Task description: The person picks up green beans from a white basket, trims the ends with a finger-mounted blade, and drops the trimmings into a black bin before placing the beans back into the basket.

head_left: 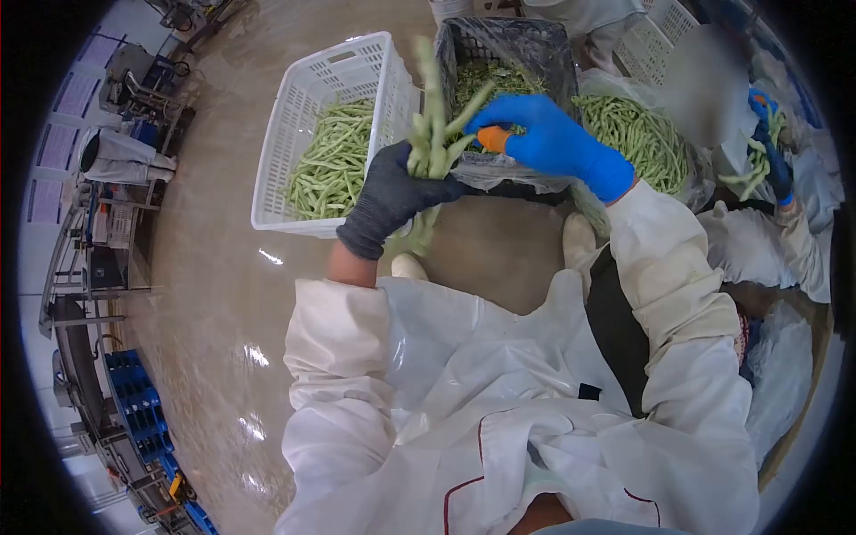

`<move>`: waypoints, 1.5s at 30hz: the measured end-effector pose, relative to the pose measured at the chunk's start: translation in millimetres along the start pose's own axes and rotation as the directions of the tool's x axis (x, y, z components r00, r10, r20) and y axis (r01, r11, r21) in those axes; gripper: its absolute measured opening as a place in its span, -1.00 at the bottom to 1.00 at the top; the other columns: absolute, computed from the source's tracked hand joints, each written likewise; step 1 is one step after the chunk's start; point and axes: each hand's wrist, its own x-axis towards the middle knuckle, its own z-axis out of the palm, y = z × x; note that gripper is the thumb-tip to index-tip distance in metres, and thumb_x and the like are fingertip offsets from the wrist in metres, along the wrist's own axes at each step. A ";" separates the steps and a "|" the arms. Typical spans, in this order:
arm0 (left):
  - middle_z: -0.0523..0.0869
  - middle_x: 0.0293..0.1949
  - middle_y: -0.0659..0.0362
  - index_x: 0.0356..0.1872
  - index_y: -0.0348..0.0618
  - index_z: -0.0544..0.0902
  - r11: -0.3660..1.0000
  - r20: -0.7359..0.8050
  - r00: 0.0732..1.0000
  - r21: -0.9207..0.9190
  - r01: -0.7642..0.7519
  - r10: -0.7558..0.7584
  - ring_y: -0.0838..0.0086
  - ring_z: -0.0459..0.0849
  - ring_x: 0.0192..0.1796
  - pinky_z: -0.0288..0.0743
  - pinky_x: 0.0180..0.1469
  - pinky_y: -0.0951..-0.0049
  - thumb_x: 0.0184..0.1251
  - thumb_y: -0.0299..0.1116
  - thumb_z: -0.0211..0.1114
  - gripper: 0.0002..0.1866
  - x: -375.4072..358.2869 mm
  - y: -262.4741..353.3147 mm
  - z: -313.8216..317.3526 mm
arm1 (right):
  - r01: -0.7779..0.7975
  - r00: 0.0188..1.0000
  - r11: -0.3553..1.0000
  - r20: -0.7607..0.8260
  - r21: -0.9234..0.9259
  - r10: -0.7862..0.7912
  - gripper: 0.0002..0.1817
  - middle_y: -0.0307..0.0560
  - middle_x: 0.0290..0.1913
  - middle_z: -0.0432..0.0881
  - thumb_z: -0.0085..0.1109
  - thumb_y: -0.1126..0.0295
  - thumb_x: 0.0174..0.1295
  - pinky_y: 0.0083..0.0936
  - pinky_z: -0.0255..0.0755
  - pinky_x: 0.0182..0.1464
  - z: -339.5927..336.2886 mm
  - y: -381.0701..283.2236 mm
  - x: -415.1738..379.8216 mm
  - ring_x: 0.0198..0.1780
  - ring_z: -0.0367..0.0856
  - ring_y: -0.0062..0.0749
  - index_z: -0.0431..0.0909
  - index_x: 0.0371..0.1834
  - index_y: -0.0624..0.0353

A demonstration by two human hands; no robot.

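Note:
My left hand (392, 198), in a dark grey knit glove, is closed around a bunch of long green beans (435, 134). The beans stick out above the fist and below it. My right hand (553, 143) wears a blue glove with an orange cover on the thumb. Its thumb and forefinger pinch together at the tip of a bean on the right side of the bunch; the exact contact is partly hidden. Below and beyond the hands stands a black crate (557, 40) lined with clear plastic, with green trimmings (499, 78) inside.
A white slotted crate (267, 183) holding green beans (334, 147) stands on the wet floor at left. Right of the black crate lies a plastic-lined heap of beans (637, 134). A co-worker's gloved hands (774, 160) hold beans at far right. Blue pallets (138, 401) line the left side.

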 end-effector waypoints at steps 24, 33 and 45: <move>0.68 -0.26 0.16 -0.15 -0.27 0.65 0.854 -0.613 0.790 -0.428 -0.295 -0.035 0.51 0.64 -0.31 0.56 -0.20 0.52 0.12 -0.57 0.41 -0.76 8.7 5.7 -18.1 | -0.259 0.959 0.929 -0.047 0.263 0.280 -0.76 -0.02 -0.30 0.71 0.12 0.46 0.14 -0.43 0.51 -0.14 38.0 20.8 -5.5 -0.27 0.65 -0.41 0.67 -0.18 0.28; 0.61 -0.12 0.13 -0.01 -0.28 0.61 0.754 -0.640 0.767 -0.482 -0.446 0.045 0.41 0.63 -0.11 0.56 -0.06 0.44 0.39 -0.46 0.17 -0.78 -16.9 -42.0 -113.7 | -0.518 0.841 0.582 -0.248 -0.627 0.481 -0.80 0.23 -0.26 0.67 0.13 0.44 0.06 -0.12 0.52 -0.08 -15.1 102.2 -25.6 -0.16 0.66 0.10 0.67 -0.28 0.22; 0.62 -0.17 0.08 0.06 -0.35 0.57 0.790 -0.587 0.801 -0.434 -0.433 0.116 0.44 0.61 -0.20 0.54 -0.15 0.47 0.35 -0.37 0.20 -0.67 -17.5 -22.6 -89.5 | -0.193 0.981 0.952 0.056 0.238 0.185 -0.56 -0.04 -0.03 0.70 0.20 0.45 0.18 -0.50 0.45 0.13 18.0 12.4 14.6 -0.02 0.63 -0.40 0.56 0.17 0.21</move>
